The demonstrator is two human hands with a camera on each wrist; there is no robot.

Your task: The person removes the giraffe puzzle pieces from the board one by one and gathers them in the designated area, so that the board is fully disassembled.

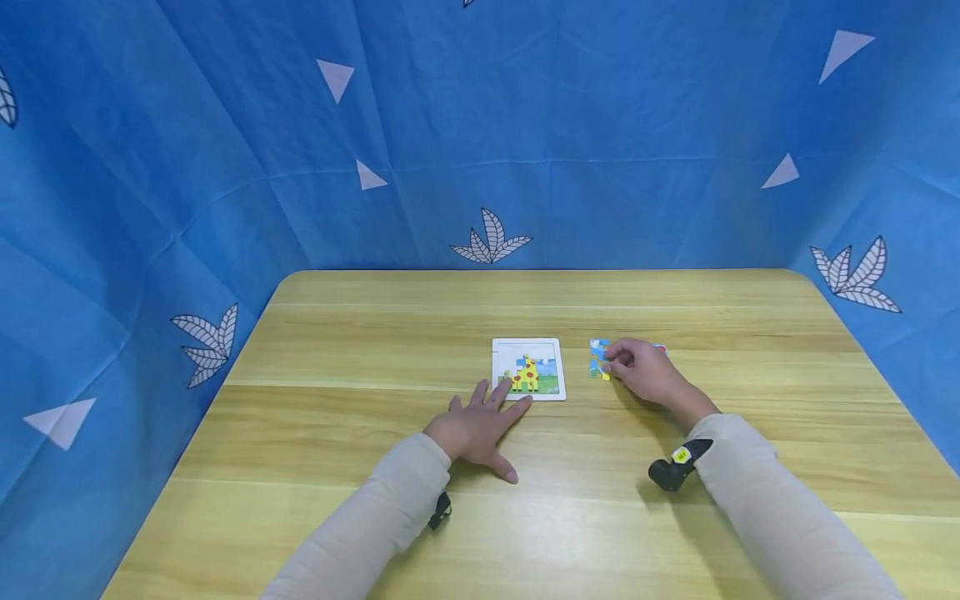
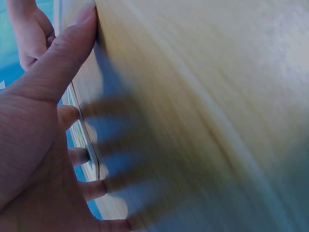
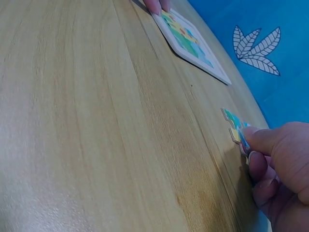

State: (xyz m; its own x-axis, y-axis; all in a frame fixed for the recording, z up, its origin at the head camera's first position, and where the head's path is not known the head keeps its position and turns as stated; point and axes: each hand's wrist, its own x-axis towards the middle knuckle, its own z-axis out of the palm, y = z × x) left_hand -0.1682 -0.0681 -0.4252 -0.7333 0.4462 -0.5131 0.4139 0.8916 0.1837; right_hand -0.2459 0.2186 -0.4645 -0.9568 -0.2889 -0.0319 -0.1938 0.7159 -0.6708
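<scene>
A white-framed jigsaw puzzle (image 1: pixel 526 342) lies flat on the table, partly filled with a yellow giraffe (image 1: pixel 527 375) on green and blue. My left hand (image 1: pixel 480 425) is spread with straight fingers, their tips at the puzzle's near edge; the left wrist view shows the thumb (image 2: pixel 72 48) stretched away from them. To the right of the frame, my right hand (image 1: pixel 645 371) pinches a blue puzzle piece (image 3: pixel 244 141) between thumb and fingers, low over the table. Loose puzzle pieces (image 1: pixel 597 365) lie just left of those fingers, and the hand partly hides the others.
The wooden table (image 1: pixel 337 417) reaches back to a blue cloth (image 1: pixel 450 125) printed with leaves and triangles. A red-and-blue piece (image 1: pixel 661 347) shows beyond the right hand. Each wrist carries a dark camera mount, such as the one on the right wrist (image 1: pixel 678 467).
</scene>
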